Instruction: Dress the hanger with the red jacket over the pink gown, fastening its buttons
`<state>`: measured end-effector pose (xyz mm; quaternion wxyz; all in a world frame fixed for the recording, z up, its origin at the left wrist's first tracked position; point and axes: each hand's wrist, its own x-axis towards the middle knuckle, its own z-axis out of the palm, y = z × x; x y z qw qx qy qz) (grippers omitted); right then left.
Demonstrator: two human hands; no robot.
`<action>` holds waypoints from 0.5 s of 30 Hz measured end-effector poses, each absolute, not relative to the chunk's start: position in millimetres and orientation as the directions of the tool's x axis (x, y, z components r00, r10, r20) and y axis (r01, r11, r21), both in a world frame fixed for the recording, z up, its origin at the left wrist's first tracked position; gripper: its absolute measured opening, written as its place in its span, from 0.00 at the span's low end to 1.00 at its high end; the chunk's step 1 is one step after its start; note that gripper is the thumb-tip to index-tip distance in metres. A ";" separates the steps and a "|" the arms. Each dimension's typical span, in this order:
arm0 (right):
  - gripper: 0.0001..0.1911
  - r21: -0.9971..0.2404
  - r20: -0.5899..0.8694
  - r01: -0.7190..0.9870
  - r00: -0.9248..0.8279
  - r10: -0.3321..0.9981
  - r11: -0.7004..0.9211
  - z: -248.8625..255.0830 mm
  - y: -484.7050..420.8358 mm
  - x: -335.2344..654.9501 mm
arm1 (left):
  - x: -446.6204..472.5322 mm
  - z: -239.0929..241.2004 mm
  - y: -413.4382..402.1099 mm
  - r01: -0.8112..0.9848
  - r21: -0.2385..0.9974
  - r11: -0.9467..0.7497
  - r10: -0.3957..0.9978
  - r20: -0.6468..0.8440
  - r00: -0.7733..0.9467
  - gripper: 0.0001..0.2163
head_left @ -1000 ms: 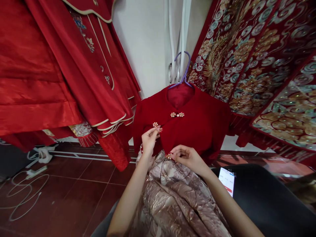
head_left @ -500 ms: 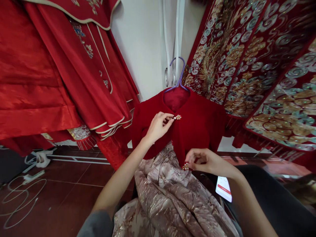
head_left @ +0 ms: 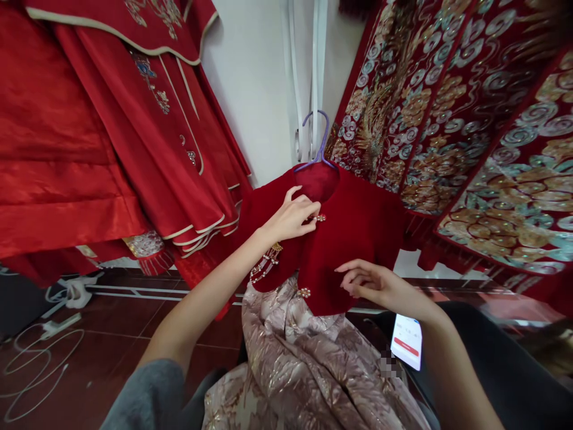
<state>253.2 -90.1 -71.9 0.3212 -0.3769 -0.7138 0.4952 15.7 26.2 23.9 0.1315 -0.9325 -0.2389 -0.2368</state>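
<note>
A red velvet jacket (head_left: pixel 358 233) hangs on a purple hanger (head_left: pixel 322 140), its front partly parted. My left hand (head_left: pixel 293 218) is at the upper front edge, thumb and a bent finger pinched at a beaded flower clasp (head_left: pixel 320 218) just below the neckline. One finger of that hand sticks up, and the hand hides part of the clasp. Beside the lower right front, my right hand (head_left: pixel 371 283) is open and holds nothing, fingers loosely bent. Another beaded flower clasp (head_left: pixel 304 292) sits at the jacket's lower corner. Pearl strands (head_left: pixel 266 263) dangle below my left wrist.
Shiny brocade fabric (head_left: pixel 304 358) spreads below the jacket. A lit phone (head_left: pixel 406 343) lies by my right forearm. Red garments (head_left: pixel 179 149) hang at left, embroidered garments (head_left: pixel 447 119) at right. White cables (head_left: pixel 45 358) lie on the tiled floor.
My right hand has let go of the lower clasp and opened. The jacket's lower front corner has swung left. My left hand has turned over slightly, and pearl strands now show under it.
</note>
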 end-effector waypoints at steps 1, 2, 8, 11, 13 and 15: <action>0.19 -0.943 0.104 0.229 -0.481 0.871 0.240 -71.9 -87.1 252.7 | 16.1 22.5 25.6 0.510 -0.148 -0.847 0.376 0.512 0.772 0.07; 0.19 -0.935 0.137 0.239 -0.437 0.889 0.261 -70.9 -82.7 250.8 | 16.5 21.0 25.2 0.517 -0.152 -0.843 0.375 0.523 0.766 0.08; 0.28 -0.675 0.698 0.561 0.276 0.661 0.478 -35.2 -24.9 202.0 | 15.2 11.0 26.9 0.618 0.011 -0.786 0.489 0.623 0.610 0.10; 0.40 -0.527 0.809 0.770 0.324 0.491 0.360 -15.7 7.5 168.6 | 13.7 4.3 28.9 0.767 -0.061 -0.639 0.559 0.648 0.517 0.18; 0.41 -0.474 0.825 0.831 0.302 0.478 0.292 -12.1 21.5 155.3 | 10.8 -0.6 29.9 0.854 -0.090 -0.512 0.592 0.684 0.427 0.25; 0.40 -0.448 0.824 0.857 0.286 0.490 0.253 -15.8 27.6 154.6 | 4.9 -5.4 31.4 0.901 -0.070 -0.427 0.598 0.726 0.339 0.27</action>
